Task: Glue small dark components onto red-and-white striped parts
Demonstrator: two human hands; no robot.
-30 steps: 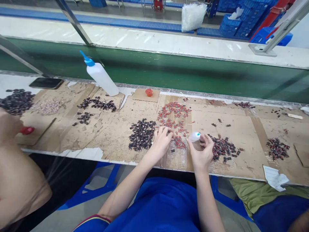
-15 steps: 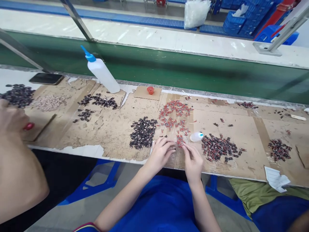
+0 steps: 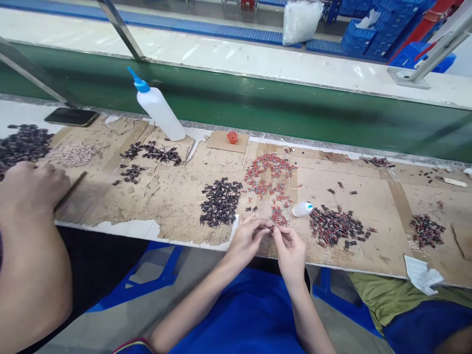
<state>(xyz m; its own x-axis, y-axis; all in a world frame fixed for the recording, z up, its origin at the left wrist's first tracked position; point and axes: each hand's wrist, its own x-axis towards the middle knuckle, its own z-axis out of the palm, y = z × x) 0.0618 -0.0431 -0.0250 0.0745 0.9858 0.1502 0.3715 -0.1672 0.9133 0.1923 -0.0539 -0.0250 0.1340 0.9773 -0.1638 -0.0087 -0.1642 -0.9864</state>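
My left hand [image 3: 246,240] and my right hand [image 3: 291,250] meet fingertip to fingertip at the table's front edge. The left fingers pinch a small dark part, mostly covered by the fingers. A small red piece [image 3: 272,227] shows where the right thumb and finger close against it. Just beyond the fingertips lies a cluster of small red parts with silvery ends [image 3: 279,215], trailing back to a larger scatter [image 3: 271,164]. Left of my hands is a pile of black parts [image 3: 220,202]. To the right lies a heap of black-and-red pieces [image 3: 334,225].
A small white bottle [image 3: 301,209] lies beside the right heap. A tall squeeze bottle [image 3: 160,113] and a red cup [image 3: 232,137] stand behind. At left, a co-worker's hand [image 3: 33,189] rests near other piles. Cardboard [image 3: 177,196] covers the table before a green belt [image 3: 236,103].
My right hand has drawn back from the red cluster, and its fingertips now meet the left ones. The co-worker's hand at left has moved right and nearer; the red object by it is hidden.
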